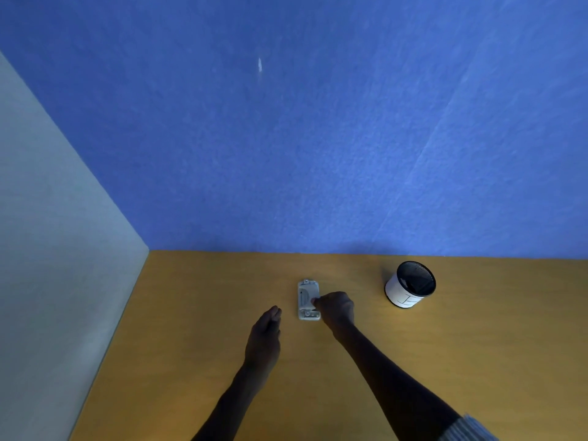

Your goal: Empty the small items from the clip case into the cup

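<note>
A small clear clip case (pixel 306 297) lies flat on the wooden table (pixel 191 345), long side pointing away from me. My right hand (pixel 336 308) is at its right edge, fingertips pinched on the case's side. My left hand (pixel 264 332) hovers just left of the case with fingers straight and together, not touching it. The cup (pixel 410 284) is white with a black inside and stands upright to the right of the case, near the back wall. The items inside the case are too small to make out.
A blue wall (pixel 318 138) rises at the table's back edge and a pale grey wall (pixel 57 249) closes the left side. Bare tabletop lies between the case and the cup and in front of my arms.
</note>
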`<state>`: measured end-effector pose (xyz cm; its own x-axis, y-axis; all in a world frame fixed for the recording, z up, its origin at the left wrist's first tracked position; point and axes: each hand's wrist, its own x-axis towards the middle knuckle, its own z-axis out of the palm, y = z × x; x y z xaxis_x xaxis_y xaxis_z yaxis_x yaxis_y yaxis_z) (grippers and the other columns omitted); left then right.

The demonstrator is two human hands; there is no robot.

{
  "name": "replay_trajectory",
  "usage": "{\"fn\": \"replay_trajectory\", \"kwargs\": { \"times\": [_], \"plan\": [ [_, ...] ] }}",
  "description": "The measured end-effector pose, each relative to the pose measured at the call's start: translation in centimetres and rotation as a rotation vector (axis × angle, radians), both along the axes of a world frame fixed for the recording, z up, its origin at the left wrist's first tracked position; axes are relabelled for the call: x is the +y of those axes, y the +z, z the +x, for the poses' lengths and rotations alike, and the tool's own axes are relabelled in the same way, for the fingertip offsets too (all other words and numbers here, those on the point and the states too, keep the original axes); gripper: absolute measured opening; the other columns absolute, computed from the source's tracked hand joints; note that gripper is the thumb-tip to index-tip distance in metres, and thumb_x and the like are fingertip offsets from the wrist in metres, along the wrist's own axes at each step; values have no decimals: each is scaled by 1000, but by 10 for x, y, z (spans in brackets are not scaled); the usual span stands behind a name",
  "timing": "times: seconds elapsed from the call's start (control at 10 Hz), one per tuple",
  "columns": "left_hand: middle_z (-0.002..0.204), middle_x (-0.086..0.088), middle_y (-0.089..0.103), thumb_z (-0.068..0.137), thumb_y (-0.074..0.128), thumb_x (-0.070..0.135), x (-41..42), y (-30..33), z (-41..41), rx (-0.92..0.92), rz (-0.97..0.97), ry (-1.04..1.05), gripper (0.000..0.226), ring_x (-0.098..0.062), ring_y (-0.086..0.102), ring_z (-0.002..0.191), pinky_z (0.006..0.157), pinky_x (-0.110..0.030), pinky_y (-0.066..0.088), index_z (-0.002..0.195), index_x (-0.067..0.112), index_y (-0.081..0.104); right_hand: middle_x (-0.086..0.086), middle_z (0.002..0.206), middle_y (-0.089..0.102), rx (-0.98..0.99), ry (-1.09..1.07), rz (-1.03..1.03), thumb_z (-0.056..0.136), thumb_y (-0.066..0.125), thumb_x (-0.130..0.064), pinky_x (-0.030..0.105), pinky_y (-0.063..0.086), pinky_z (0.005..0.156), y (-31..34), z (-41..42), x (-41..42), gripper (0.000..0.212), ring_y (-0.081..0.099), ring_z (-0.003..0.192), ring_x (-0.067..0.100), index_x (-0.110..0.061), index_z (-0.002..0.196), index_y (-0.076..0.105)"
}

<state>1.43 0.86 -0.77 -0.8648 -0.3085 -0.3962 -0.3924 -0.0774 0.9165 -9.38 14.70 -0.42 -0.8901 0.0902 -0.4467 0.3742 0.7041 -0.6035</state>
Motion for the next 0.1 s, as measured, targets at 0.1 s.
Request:
{"fn": "replay_trajectory", "kwargs": {
  "times": [0.1],
  "plan": [
    [89,19,49,103,38,22,4,20,3,80,-147,-79,26,-1,45,82,72,-17,38,97,39,57,1,64,60,169,109,97,98,56,-22,19,38,48,9,8,6,32,51,50,7,-5,74,68]
  ]
}}
